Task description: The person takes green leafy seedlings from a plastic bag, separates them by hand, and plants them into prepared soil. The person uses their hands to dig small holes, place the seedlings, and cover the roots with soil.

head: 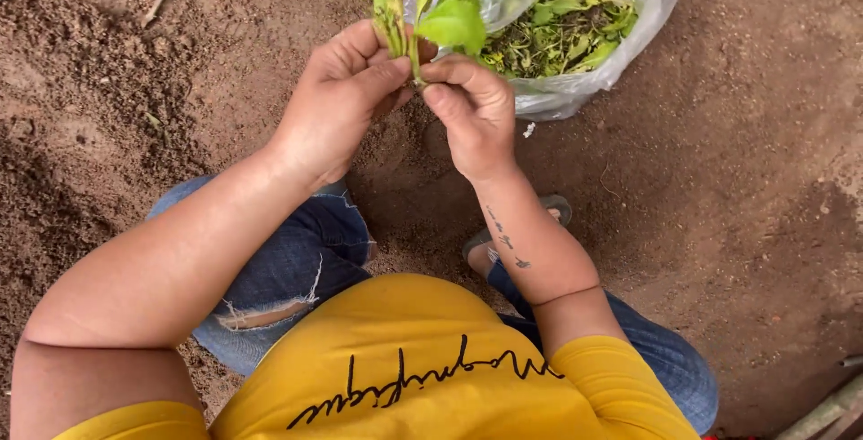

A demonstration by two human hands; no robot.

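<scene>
Right between the two hands stands a small green seedling [421,22], a slim stalk with a broad bright leaf leaning right and a narrower, paler sprig rising on the left. Its long axis runs nearly upright in the head view, pointing away from the person's body, with the base of the stalk pinched where the hands meet. The left hand [340,98] has thumb and forefinger closed on the lower stalk from the left, and the right hand [472,107] has its fingertips pressed together on the same stalk from the right, so both grips are clamped on the plant and neither is clearly nearer than the other. Just beyond the leaves, up and to the right, lies an open clear plastic bag [575,89] filled with more leafy green cuttings [562,35]. Bare reddish-brown soil [737,179] surrounds everything. Below are knees in torn blue jeans [288,278], a yellow shirt [422,359], and a sandalled foot [517,233].
</scene>
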